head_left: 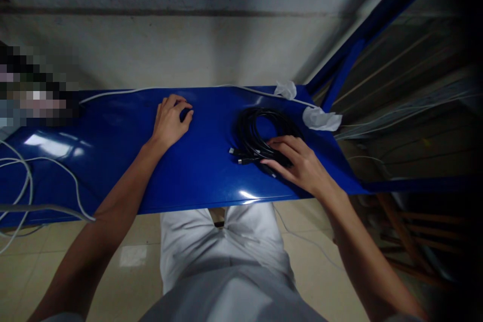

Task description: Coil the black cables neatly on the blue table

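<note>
A coiled black cable lies on the right part of a blue table, its loops resting on the surface. Several plug ends with metal tips stick out on its near left side. My right hand grips the near side of the coil, thumb toward the plugs and fingers over the loops, hiding part of them. Over the table to the left, my left hand is apart from the cable. Its fingers are loosely curved, with a gap between thumb and forefinger, and I see nothing held in it.
White crumpled pieces lie at the table's right end. A thin white cord runs along the back edge by the wall. Pale cables loop at the left, near my forearm. A blue frame rises at the right.
</note>
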A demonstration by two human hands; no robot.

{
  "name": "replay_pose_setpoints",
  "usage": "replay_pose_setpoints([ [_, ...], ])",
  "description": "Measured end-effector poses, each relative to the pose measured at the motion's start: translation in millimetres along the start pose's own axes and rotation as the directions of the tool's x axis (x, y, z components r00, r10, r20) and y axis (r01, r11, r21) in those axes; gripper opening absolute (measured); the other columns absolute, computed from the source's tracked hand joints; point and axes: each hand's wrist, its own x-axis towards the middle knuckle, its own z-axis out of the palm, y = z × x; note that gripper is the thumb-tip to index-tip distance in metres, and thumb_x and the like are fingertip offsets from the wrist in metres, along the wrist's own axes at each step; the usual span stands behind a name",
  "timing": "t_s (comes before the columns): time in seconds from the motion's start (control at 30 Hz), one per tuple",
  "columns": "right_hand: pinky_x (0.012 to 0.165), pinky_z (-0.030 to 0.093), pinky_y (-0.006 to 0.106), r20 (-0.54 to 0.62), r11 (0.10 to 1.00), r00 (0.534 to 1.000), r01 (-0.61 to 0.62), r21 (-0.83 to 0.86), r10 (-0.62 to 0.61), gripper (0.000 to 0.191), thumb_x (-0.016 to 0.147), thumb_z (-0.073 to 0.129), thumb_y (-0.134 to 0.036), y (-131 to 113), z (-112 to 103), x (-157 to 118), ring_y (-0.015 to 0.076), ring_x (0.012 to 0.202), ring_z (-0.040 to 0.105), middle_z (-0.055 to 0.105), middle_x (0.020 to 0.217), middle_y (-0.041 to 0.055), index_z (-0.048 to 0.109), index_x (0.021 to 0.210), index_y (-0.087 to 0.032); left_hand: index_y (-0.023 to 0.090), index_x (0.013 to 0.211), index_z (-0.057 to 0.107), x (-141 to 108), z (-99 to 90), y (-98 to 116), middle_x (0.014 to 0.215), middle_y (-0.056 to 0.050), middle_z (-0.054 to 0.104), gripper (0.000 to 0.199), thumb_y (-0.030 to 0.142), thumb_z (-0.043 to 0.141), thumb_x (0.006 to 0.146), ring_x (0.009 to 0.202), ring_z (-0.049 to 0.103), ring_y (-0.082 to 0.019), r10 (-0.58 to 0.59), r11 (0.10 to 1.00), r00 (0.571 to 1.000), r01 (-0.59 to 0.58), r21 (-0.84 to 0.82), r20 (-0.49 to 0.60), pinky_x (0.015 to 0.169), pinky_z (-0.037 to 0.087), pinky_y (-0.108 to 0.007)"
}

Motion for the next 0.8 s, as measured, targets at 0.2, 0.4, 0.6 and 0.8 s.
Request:
replay_pose_setpoints([
  [0.2, 0.093, 0.059, 0.053, -0.022, 1.0, 1.0, -0.005, -0.028, 0.005, 0.038, 0.104, 0.072, -0.051, 4.6, -0.3, -2.8, 0.0357, 0.109, 0.07, 0.07, 0.121, 0.0165, 0.063, 0.127, -0.023, 0.023, 0.112, 0.076, 1.3, -0.2, -1.0, 0.137, -0.012, 0.066, 0.02, 0.035, 0.063, 0.102, 0.133, 0.06, -0.037, -0.016, 0.999, 0.999, 0.013, -0.047, -0.052, 0.119, 0.047, -0.06],
  [0.4, 0.09, 0.056, 0.053, 0.008, 0.998, 0.998, -0.061, -0.034, 0.062, 0.035, 0.107, 0.062, -0.054, 1.3, 0.3, -1.3, 0.0362, 0.103, 0.066, 0.068, 0.112, 0.0155, 0.063, 0.123, -0.023, 0.024, 0.107, 0.076, 2.0, 2.3, -2.1, 0.133, -0.011, 0.067, 0.017, 0.035, 0.064, 0.101, 0.13, 0.061, -0.036, -0.014, 0.996, 0.996, 0.007, -0.086, -0.084, 0.119, 0.047, -0.06],
  [0.6, 0.088, 0.053, 0.05, 0.019, 0.997, 0.997, -0.068, -0.025, 0.068, 0.026, 0.111, 0.054, -0.048, -0.7, -0.3, 1.8, 0.0326, 0.097, 0.063, 0.067, 0.108, 0.0135, 0.06, 0.117, -0.023, 0.025, 0.107, 0.075, 3.6, 1.8, -1.1, 0.129, -0.01, 0.067, 0.015, 0.033, 0.064, 0.102, 0.128, 0.062, -0.033, -0.015, 0.995, 0.993, 0.004, -0.105, -0.114, 0.12, 0.046, -0.057],
  [0.8, 0.081, 0.052, 0.047, -0.031, 0.995, 0.996, -0.086, -0.053, 0.084, 0.021, 0.114, 0.047, -0.041, -0.4, 0.7, 3.4, 0.0305, 0.09, 0.062, 0.066, 0.103, 0.0126, 0.058, 0.111, -0.024, 0.024, 0.108, 0.074, 4.5, -0.4, -0.2, 0.128, -0.01, 0.067, 0.014, 0.03, 0.062, 0.103, 0.128, 0.063, -0.032, -0.013, 0.989, 0.988, -0.01, -0.151, -0.151, 0.121, 0.044, -0.056],
])
